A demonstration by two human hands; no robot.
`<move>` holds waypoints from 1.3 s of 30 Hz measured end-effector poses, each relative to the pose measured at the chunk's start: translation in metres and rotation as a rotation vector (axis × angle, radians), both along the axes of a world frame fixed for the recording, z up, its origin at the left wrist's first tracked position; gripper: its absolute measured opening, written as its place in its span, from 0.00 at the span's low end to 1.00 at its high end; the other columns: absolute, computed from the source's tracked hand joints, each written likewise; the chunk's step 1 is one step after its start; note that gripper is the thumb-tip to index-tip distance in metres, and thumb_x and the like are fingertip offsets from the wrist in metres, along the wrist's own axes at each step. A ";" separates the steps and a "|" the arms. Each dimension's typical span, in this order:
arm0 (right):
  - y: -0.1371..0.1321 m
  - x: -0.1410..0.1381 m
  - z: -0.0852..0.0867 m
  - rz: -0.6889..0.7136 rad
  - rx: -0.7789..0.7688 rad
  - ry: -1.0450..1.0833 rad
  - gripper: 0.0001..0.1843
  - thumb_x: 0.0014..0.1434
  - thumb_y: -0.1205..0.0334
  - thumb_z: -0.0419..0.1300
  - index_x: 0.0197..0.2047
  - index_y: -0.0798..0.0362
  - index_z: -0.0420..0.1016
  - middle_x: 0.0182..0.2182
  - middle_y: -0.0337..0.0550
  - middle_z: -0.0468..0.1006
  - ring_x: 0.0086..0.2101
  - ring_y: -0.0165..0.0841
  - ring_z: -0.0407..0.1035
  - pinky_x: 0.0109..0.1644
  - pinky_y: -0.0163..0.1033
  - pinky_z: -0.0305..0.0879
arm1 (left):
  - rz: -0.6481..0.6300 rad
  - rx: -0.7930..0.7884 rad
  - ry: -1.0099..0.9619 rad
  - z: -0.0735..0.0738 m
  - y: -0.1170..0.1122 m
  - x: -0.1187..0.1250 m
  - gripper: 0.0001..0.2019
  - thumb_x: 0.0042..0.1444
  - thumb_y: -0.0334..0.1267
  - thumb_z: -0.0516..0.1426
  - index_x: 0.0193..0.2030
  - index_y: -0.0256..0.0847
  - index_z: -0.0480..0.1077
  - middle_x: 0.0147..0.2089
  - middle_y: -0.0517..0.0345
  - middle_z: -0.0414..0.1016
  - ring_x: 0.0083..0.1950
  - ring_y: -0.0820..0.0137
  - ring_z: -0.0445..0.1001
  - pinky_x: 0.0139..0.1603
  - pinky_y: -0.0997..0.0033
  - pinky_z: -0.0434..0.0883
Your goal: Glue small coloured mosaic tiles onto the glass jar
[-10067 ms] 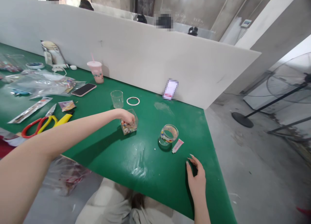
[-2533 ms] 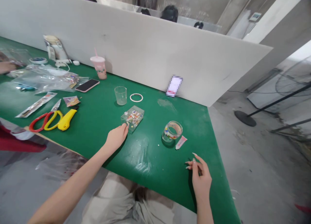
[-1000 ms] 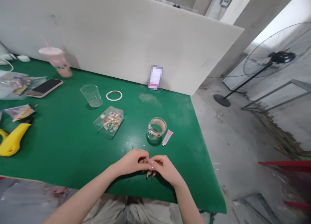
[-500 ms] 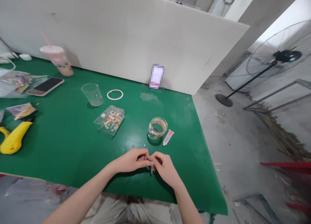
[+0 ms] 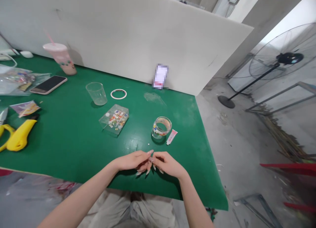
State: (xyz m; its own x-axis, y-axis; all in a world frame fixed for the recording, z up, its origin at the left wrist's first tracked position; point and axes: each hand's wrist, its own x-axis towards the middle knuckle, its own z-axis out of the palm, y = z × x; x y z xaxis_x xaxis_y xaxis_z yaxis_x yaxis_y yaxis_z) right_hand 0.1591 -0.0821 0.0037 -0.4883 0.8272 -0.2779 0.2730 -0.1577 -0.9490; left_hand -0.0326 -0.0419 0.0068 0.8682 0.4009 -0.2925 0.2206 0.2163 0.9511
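Note:
My left hand (image 5: 135, 161) and my right hand (image 5: 168, 164) meet just above the table near its front edge, fingertips touching. The left fingers are apart and point downward. On the right, thumb and fingers are pinched together against the left fingertips; anything between them is too small to make out. Just beyond the hands stands a clear glass cup (image 5: 161, 131) with a band of coloured mosaic pieces around it. Beside the cup lies a small pink-and-white tube (image 5: 172, 137). A tiny white piece (image 5: 148, 144) rests on the green table (image 5: 81, 149) before the hands.
Left of the cup are a clear box of mosaic pieces (image 5: 118, 119), a white ring (image 5: 118, 94) and a plastic cup (image 5: 97, 94). Farther left are a phone (image 5: 48, 85), a pink drink cup (image 5: 61, 58) and a yellow-handled tool (image 5: 21, 135). Another phone (image 5: 160, 77) leans against the white panel.
The left fingers have spread from a pinch and now hang apart below the right thumb. The view has shifted slightly; the table items stay in place.

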 end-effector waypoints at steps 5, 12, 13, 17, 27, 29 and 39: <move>0.001 -0.007 -0.007 -0.152 -0.041 0.016 0.24 0.60 0.41 0.54 0.24 0.52 0.60 0.14 0.28 0.58 0.15 0.21 0.52 0.18 0.29 0.47 | 0.152 -0.047 -0.025 -0.004 -0.007 0.008 0.33 0.58 0.67 0.39 0.21 0.40 0.61 0.16 0.64 0.59 0.20 0.76 0.55 0.26 0.72 0.54; 0.005 -0.013 -0.008 -0.219 -0.063 0.088 0.26 0.57 0.38 0.55 0.23 0.51 0.59 0.13 0.27 0.59 0.13 0.20 0.51 0.16 0.29 0.45 | 0.240 -0.256 -0.192 -0.014 -0.010 0.016 0.32 0.59 0.66 0.37 0.22 0.40 0.58 0.15 0.66 0.57 0.16 0.78 0.51 0.22 0.72 0.53; 0.006 -0.013 -0.009 -0.223 -0.074 0.105 0.26 0.57 0.37 0.55 0.23 0.52 0.59 0.12 0.27 0.60 0.12 0.20 0.51 0.16 0.29 0.45 | 0.237 -0.291 -0.218 -0.015 -0.010 0.016 0.31 0.59 0.66 0.37 0.23 0.40 0.59 0.14 0.66 0.57 0.15 0.78 0.51 0.21 0.73 0.53; 0.006 -0.016 -0.008 -0.259 -0.070 0.137 0.27 0.57 0.37 0.55 0.24 0.53 0.63 0.12 0.27 0.60 0.12 0.20 0.50 0.16 0.29 0.46 | 0.259 -0.355 -0.269 -0.013 -0.010 0.018 0.29 0.60 0.65 0.41 0.24 0.41 0.58 0.14 0.67 0.56 0.15 0.78 0.52 0.19 0.74 0.52; 0.003 -0.014 -0.017 -0.398 0.013 0.045 0.30 0.58 0.33 0.48 0.23 0.52 0.64 0.10 0.28 0.55 0.12 0.23 0.49 0.17 0.31 0.46 | 0.369 -0.295 -0.218 -0.012 -0.009 0.019 0.24 0.59 0.58 0.49 0.23 0.41 0.55 0.14 0.71 0.51 0.14 0.80 0.48 0.16 0.76 0.48; 0.003 -0.003 -0.013 -0.529 0.081 -0.083 0.31 0.58 0.33 0.47 0.20 0.51 0.61 0.10 0.31 0.57 0.13 0.25 0.52 0.19 0.33 0.49 | 0.382 -0.296 -0.210 -0.012 -0.008 0.020 0.23 0.60 0.58 0.49 0.24 0.41 0.55 0.14 0.72 0.50 0.14 0.80 0.47 0.16 0.77 0.47; 0.043 0.042 0.006 -0.575 0.085 -1.075 0.28 0.61 0.38 0.47 0.24 0.52 0.71 0.30 0.54 0.79 0.35 0.42 0.75 0.35 0.39 0.60 | 0.473 -0.259 -0.160 -0.013 -0.004 0.020 0.24 0.58 0.59 0.49 0.23 0.41 0.56 0.15 0.69 0.56 0.14 0.80 0.52 0.15 0.77 0.47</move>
